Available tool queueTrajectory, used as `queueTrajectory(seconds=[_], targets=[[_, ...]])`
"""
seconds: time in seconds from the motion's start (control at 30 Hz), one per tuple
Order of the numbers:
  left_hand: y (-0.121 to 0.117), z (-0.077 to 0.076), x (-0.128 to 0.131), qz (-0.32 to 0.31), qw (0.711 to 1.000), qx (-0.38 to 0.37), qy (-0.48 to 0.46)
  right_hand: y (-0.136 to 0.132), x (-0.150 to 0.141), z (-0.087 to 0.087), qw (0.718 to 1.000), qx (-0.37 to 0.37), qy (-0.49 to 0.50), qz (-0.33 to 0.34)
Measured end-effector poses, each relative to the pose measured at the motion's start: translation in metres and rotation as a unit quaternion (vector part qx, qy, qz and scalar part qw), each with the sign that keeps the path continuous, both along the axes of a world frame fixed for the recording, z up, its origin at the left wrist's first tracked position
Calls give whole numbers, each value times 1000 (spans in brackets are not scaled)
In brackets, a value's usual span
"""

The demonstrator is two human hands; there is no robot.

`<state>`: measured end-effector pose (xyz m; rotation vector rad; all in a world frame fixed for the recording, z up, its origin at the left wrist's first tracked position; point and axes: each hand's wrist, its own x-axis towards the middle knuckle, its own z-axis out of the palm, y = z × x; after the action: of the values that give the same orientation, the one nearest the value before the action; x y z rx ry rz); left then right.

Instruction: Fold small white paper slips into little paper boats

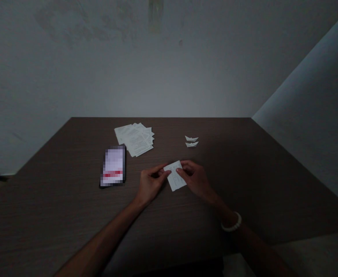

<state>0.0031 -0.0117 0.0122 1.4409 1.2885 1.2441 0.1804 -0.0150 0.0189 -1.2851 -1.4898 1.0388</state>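
Note:
A small white sheet of printed paper [175, 177] lies folded on the dark wooden table [70, 215], held between both hands. My left hand [150, 182] pinches its left edge with thumb and fingers. My right hand [194, 177] pinches its right side, fingers curled over the paper. A white beaded bracelet [231, 224] sits on my right wrist.
A fanned stack of white printed sheets [135, 137] lies behind my left hand. A phone [113, 166] with a lit screen rests to the left. Two small folded paper boats [192, 141] sit behind my right hand. Grey walls close in at the back and right.

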Motion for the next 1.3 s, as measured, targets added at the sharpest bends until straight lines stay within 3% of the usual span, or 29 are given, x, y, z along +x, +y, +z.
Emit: queueTrajectory(seconds=[0.27, 0.5, 0.8, 1.13, 1.3], targets=[[1, -2, 1, 18, 1000, -14, -10, 5, -2, -12, 999, -5, 48, -3], [2, -2, 3, 56, 996, -57, -31, 4, -3, -12, 999, 1, 43, -23], [1, -7, 3, 58, 995, -74, -39, 3, -3, -9, 999, 9, 44, -24], [-1, -4, 2, 48, 998, -51, -3, 3, -4, -10, 999, 6, 39, -24], [-1, -6, 1, 55, 998, 6, 32, 3, -4, -11, 999, 14, 36, -31]])
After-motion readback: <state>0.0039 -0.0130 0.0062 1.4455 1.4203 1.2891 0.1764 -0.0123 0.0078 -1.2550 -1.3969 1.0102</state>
